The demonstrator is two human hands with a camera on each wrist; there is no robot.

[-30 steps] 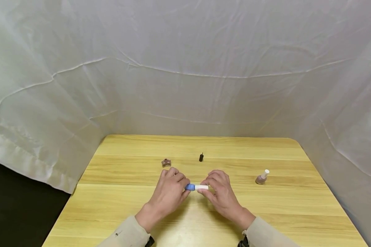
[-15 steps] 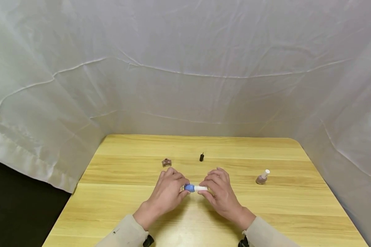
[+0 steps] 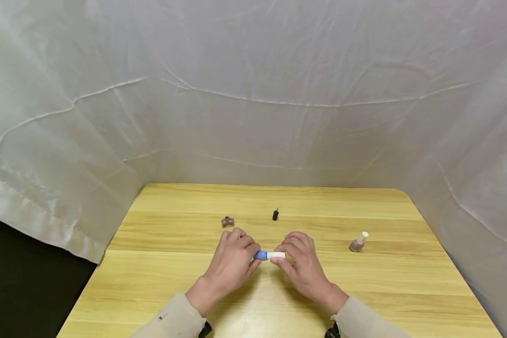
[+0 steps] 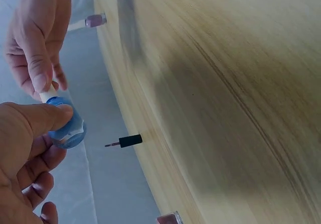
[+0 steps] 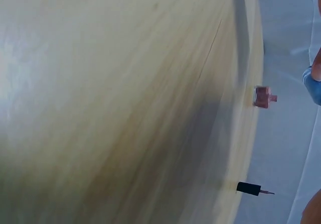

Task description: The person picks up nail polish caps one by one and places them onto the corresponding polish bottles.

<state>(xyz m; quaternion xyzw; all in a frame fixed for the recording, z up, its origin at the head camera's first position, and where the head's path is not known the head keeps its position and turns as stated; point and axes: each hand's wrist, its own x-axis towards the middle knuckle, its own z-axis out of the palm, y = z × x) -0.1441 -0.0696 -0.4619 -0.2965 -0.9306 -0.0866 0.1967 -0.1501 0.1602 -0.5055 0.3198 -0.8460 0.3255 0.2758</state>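
Observation:
My left hand [image 3: 232,261] pinches the blue body of a nail polish bottle [image 3: 260,255] between thumb and fingers. From the other side, my right hand [image 3: 301,263] grips its white cap [image 3: 276,255]. The bottle lies sideways, held above the table, and cap and body are joined in the head view. In the left wrist view the thumb presses on the blue glass [image 4: 67,128]. Only a sliver of the blue bottle [image 5: 313,86] shows at the right edge of the right wrist view.
Beyond my left hand stands an uncapped brownish polish bottle [image 3: 227,222]. A black cap with its brush [image 3: 275,214] stands upright at the back middle of the wooden table [image 3: 173,202]. To the right is a mauve bottle with a white cap [image 3: 358,241]. Pale curtains [image 3: 253,131] surround the table.
Both hands keep hold of the bottle and its cap. They shift only slightly, with small tilts of the bottle; the things on the table stay in place.

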